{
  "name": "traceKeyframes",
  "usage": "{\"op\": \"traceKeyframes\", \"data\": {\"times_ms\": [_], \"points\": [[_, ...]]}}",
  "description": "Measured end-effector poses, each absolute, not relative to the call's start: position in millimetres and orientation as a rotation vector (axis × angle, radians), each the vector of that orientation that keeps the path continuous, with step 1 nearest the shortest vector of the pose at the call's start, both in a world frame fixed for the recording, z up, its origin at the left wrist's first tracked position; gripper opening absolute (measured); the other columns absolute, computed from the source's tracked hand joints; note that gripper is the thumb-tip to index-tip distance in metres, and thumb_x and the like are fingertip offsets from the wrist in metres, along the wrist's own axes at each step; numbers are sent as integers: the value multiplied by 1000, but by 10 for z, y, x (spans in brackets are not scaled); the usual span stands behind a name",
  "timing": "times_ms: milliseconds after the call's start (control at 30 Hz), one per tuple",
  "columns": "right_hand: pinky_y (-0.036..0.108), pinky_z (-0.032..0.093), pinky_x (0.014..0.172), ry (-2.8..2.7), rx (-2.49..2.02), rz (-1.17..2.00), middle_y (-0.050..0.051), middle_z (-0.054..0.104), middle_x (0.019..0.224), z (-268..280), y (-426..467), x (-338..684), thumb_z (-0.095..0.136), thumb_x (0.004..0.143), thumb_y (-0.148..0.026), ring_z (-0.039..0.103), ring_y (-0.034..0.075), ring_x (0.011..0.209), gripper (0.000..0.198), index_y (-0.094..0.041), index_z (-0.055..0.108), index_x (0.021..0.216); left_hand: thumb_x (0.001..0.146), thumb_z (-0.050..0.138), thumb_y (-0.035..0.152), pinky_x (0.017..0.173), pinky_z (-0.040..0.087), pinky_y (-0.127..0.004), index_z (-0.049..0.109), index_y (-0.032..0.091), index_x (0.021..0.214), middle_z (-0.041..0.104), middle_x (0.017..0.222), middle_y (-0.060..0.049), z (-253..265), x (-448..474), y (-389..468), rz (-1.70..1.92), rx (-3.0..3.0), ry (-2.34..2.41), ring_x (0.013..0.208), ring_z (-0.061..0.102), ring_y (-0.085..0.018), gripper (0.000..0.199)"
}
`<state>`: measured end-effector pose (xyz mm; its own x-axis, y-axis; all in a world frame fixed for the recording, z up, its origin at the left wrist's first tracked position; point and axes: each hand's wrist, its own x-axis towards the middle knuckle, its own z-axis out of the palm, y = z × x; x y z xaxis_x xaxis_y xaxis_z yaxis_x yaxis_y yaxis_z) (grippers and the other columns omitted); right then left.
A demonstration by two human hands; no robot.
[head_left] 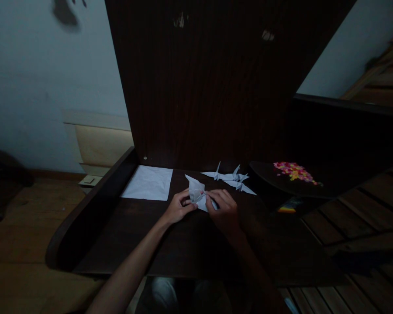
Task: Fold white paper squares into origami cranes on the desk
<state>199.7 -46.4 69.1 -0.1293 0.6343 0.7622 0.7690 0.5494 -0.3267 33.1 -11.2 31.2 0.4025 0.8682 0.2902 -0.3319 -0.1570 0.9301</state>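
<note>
A partly folded piece of white paper point(195, 190) is held between both hands above the dark desk. My left hand point(179, 206) grips its lower left side, with the thumb in front and the fingers behind. On the right, my right hand point(223, 207) pinches the paper's edge, and its fingers hide part of the folds. One pointed flap stands up at the upper left of the paper. Just beyond my right hand lie several folded white paper cranes point(236, 176) with pointed wings. To the left is a stack or sheet of flat white paper point(149, 182).
The desk point(118, 240) has a raised side panel point(85, 209) on the left and a tall dark back board point(199, 96). At the right, a rounded shelf point(265, 174) carries a pile of small pink, red and yellow pieces point(296, 172).
</note>
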Motion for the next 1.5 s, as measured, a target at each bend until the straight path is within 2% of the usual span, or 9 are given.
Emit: {"op": "traceKeyframes", "data": {"times_ms": [167,267,400,500,633,767,1200,1333,1500], "points": [[30,50,64,-1608,-1181,361,5,70,79,731,-447,2039,56,83,-23,63,17,70,16,-19,69,89,67,76,24,89,49,-37,65,15,108,69,103,-9,312,330,-86,1152,1258,558,98,64,-25,43],[27,51,59,-1393,-1114,700,4,69,74,685,-393,2087,66,74,-31,64,17,67,20,-18,67,89,70,75,25,88,49,-35,59,15,108,69,100,-9,314,354,-72,1180,1210,537,93,65,-21,43],[28,52,59,-1273,-1056,836,4,68,72,608,-335,2112,74,66,-33,64,17,66,25,-18,65,85,70,76,24,79,51,-30,48,21,113,65,103,-7,286,410,-53,1312,1191,592,88,65,-16,52],[28,52,61,-1249,-1058,764,4,68,72,577,-341,2078,73,68,-33,64,17,67,23,-18,64,83,67,78,24,76,51,-28,48,21,103,59,109,-6,247,428,-29,1504,1267,735,93,61,-16,47],[28,53,62,-1272,-1094,636,4,68,74,568,-394,1988,69,74,-30,65,17,70,17,-18,65,85,72,74,26,67,48,-23,57,18,84,56,91,-2,247,398,-27,1598,1516,943,77,57,-12,23],[28,53,62,-1387,-1143,474,5,71,80,579,-457,1908,64,79,-26,67,17,71,11,-19,67,87,78,68,25,65,46,-24,65,17,82,59,87,-3,306,379,-66,1596,1698,999,75,56,-13,9],[31,53,74,-1707,-1060,97,3,71,82,610,-540,1854,54,88,-18,66,18,78,15,-22,68,89,75,64,21,67,51,-25,64,16,89,67,81,-2,339,381,-99,1588,1543,1052,75,64,-15,15],[33,53,77,-1885,-1011,-22,4,72,87,536,-548,1864,47,90,-14,66,18,81,23,-22,69,93,74,61,18,75,52,-28,61,17,96,67,92,-4,321,388,-101,1648,1496,1097,85,64,-17,22],[34,53,79,-2020,-964,-31,4,72,94,440,-558,1856,45,91,-17,66,18,86,25,-23,67,101,75,59,19,75,50,-27,62,16,85,67,83,-2,290,368,-86,1648,1529,1109,82,63,-17,11]]}}
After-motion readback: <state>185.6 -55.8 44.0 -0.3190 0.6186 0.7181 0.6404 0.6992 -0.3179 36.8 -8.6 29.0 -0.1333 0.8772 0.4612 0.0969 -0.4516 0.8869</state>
